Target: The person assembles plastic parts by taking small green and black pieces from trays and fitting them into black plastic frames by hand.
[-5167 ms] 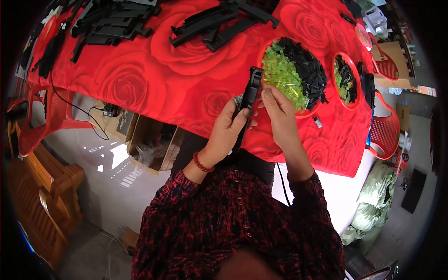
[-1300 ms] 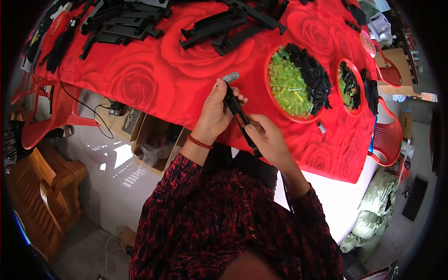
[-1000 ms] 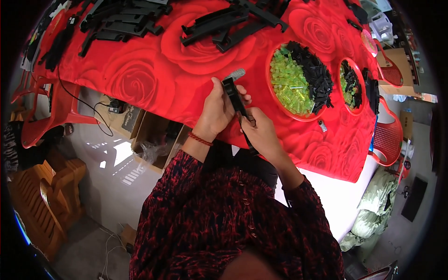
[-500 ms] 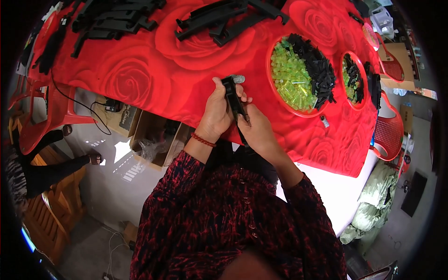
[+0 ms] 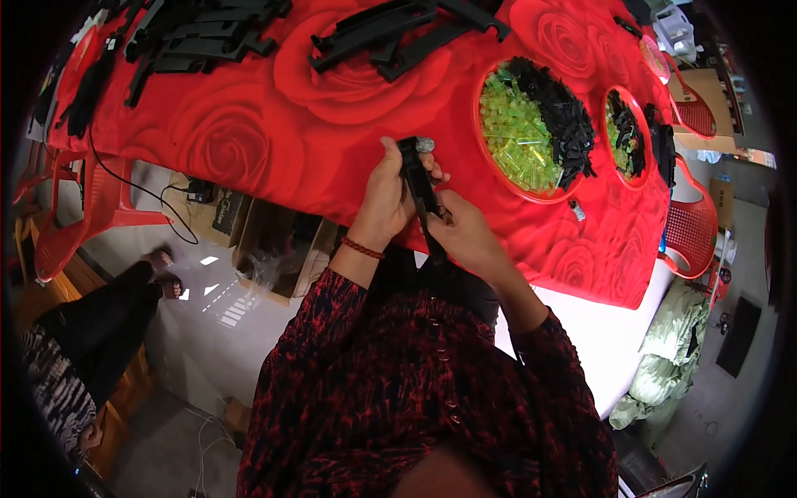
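Note:
Over the near edge of the red tablecloth, my left hand (image 5: 387, 192) is wrapped round a long black plastic part (image 5: 422, 189) held lengthwise toward my body. My right hand (image 5: 465, 232) pinches the same part lower down, its thumb and fingers closed against the side. Whether a smaller piece sits under those fingers is hidden. A small crumpled silvery piece (image 5: 425, 145) shows at the part's far end, beside my left fingertips. To the right lies a red round basin (image 5: 481, 149) filled with yellow-green translucent pieces (image 5: 516, 137) and small black pieces (image 5: 566, 124).
A smaller red basin (image 5: 645, 137) with similar pieces stands farther right. Long black parts (image 5: 398, 37) lie in piles at the back of the table (image 5: 315, 124). Red plastic chairs (image 5: 83, 216) and an open cardboard box (image 5: 278, 249) stand around it. Another person's legs (image 5: 108, 332) show at left.
My right hand has slid slightly down along the black part. At left, the other person has moved farther into view, with the feet shifted.

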A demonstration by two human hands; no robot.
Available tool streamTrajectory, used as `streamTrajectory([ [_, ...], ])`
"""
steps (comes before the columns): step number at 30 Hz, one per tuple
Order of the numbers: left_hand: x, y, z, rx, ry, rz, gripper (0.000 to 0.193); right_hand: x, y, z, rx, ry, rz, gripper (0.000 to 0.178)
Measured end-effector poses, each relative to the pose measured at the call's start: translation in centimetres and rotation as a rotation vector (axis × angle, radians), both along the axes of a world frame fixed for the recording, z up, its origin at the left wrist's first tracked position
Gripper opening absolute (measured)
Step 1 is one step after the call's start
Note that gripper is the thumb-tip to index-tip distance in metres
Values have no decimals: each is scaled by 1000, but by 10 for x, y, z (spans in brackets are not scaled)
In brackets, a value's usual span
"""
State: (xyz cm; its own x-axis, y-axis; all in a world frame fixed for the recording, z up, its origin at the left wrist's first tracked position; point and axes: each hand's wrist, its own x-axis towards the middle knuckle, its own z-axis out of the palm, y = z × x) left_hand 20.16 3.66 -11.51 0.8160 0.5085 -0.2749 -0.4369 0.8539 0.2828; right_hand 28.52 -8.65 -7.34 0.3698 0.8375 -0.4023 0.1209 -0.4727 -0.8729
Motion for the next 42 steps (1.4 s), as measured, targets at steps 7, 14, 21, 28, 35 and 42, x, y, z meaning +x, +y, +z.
streamTrajectory([
  [7, -1, -2, 3, 54, 49, -3, 66, -11, 7, 13, -128, -87, -47, 21],
  [14, 0, -4, 0, 47, 38, 16, 64, -20, 10, 10, -109, -274, -40, 21],
  [21, 0, -2, -4, 62, 20, 6, 64, -25, 19, 20, -145, -405, 39, 31],
  [28, 0, -1, -1, 59, 35, 4, 66, -25, 19, 3, -107, -523, 1, 28],
  [35, -1, 0, 7, 35, 79, -18, 65, -4, -15, 1, -16, 126, -17, 24],
  [42, -2, 3, 7, 44, 38, -45, 64, -11, -26, 21, 49, 117, 113, 27],
])
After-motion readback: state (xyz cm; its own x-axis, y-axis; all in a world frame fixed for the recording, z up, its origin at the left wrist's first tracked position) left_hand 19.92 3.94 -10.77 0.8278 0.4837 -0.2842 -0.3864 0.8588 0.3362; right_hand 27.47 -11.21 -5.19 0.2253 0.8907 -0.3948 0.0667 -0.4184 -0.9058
